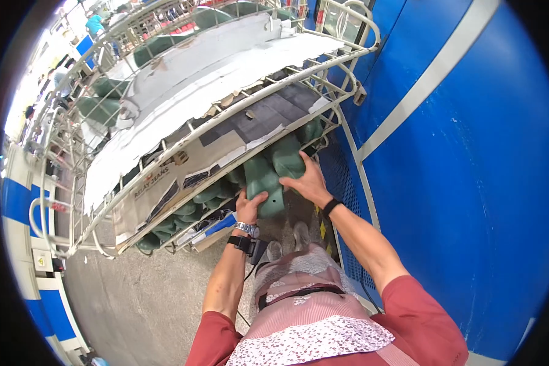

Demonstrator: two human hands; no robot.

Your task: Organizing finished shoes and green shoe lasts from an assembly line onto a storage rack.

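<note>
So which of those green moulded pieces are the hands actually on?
The green piece sticking out of the rack's lower shelf; both hands grip it, the others stay tucked inside.

Green moulded pieces (pixel 268 183) on the lowest shelf run back under the cardboard sheets (pixel 226 152), far ends hidden. Left hand (pixel 249 207): fingertips concealed behind a green piece. At 11 o'clock, distant figures (pixel 94 24) too small and blurred to resolve.

White metal rack cart (pixel 348 58) stands ahead of you, tiers stacked. Flattened cardboard sheets (pixel 183 168) line middle tier; pale sheet (pixel 189 91) covers top tier. Blue wall panel (pixel 470 183) with pale diagonal stripe (pixel 433 73) on your right. Grey concrete floor (pixel 134 299) at lower left.
</note>
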